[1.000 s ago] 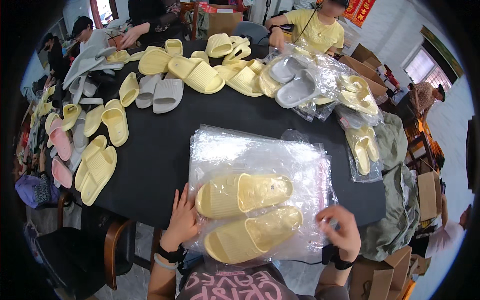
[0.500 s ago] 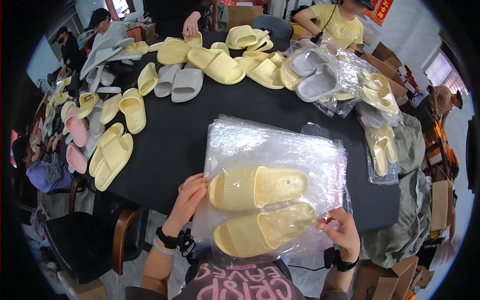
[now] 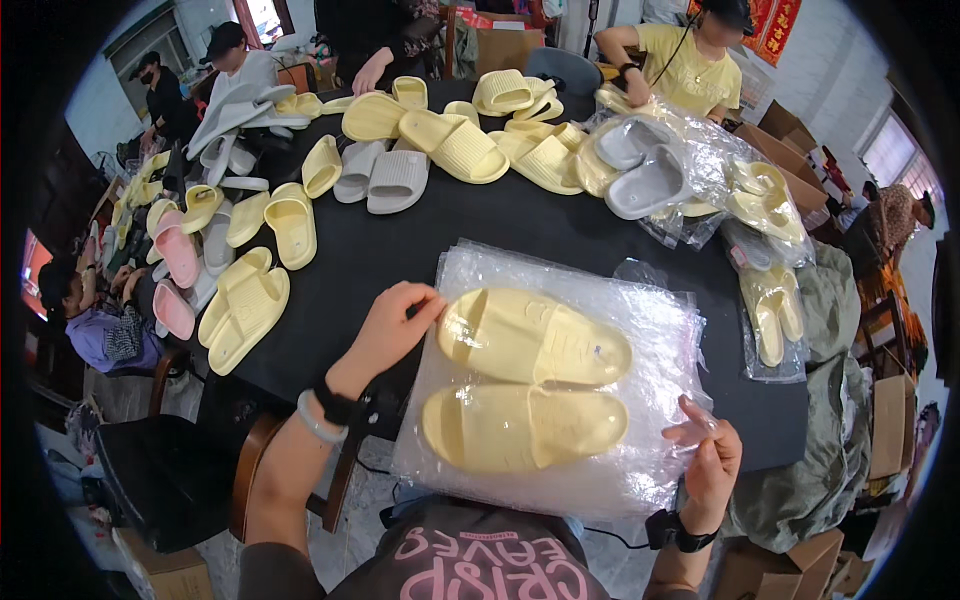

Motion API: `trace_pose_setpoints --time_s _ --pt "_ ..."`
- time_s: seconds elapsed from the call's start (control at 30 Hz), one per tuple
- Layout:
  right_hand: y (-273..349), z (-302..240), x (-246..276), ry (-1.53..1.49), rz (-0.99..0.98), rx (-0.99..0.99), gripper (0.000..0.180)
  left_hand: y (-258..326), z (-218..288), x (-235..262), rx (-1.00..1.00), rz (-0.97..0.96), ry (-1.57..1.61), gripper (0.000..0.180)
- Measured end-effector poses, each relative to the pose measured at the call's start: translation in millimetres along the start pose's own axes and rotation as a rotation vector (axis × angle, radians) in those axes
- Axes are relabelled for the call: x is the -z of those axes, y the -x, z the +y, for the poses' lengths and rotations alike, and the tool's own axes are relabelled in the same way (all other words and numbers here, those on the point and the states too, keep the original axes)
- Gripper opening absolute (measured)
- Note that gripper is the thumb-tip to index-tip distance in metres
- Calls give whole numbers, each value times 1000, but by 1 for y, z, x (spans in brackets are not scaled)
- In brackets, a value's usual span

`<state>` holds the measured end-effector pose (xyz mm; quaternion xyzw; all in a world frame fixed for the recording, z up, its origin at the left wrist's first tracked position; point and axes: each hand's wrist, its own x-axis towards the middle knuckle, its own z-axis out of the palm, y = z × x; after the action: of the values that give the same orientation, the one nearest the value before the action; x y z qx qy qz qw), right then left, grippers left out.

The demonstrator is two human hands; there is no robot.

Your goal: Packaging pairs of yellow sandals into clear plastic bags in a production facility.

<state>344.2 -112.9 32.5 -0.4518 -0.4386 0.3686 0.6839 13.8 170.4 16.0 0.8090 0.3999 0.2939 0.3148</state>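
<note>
Two pale yellow slippers, the upper (image 3: 535,335) and the lower (image 3: 525,428), lie side by side with toes to the left. They appear to be inside a clear plastic bag (image 3: 650,440), on top of a stack of flat clear bags (image 3: 600,290). My left hand (image 3: 400,318) pinches at the bag's left edge, beside the upper slipper's toe. At the opposite side my right hand (image 3: 708,455) is closed on the loose plastic of the bag's open end, beyond the slippers' heels.
Loose yellow slippers (image 3: 460,145), grey slippers (image 3: 398,182) and pink slippers (image 3: 175,310) spread along the far and left sides of the black table (image 3: 370,270). Bagged pairs (image 3: 770,310) are at the right. Several people work around. A chair (image 3: 160,480) stands lower left; cardboard boxes (image 3: 780,565) lower right.
My left hand has moved up along the bag's left edge to the upper slipper's toe. The slippers have turned and lie more level. My right hand has moved slightly right with the plastic.
</note>
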Motion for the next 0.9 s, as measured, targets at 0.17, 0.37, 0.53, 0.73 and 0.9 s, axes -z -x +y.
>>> trace_pose_setpoints --time_s 0.17,0.37,0.53,0.73,0.9 --pt "-17 -10 -16 930 -231 45 42 -27 -40 -24 47 -17 31 19" --pt "2 -18 8 874 -253 -94 69 19 -14 -18 -86 198 23 37" --pt "17 -23 5 1098 -302 93 71 103 16 -3 2 37 -170 29" --pt "27 1 6 815 -143 86 36 156 6 -11 325 68 58 35" --pt "40 5 12 473 33 39 20 165 7 -13 285 25 8 43"
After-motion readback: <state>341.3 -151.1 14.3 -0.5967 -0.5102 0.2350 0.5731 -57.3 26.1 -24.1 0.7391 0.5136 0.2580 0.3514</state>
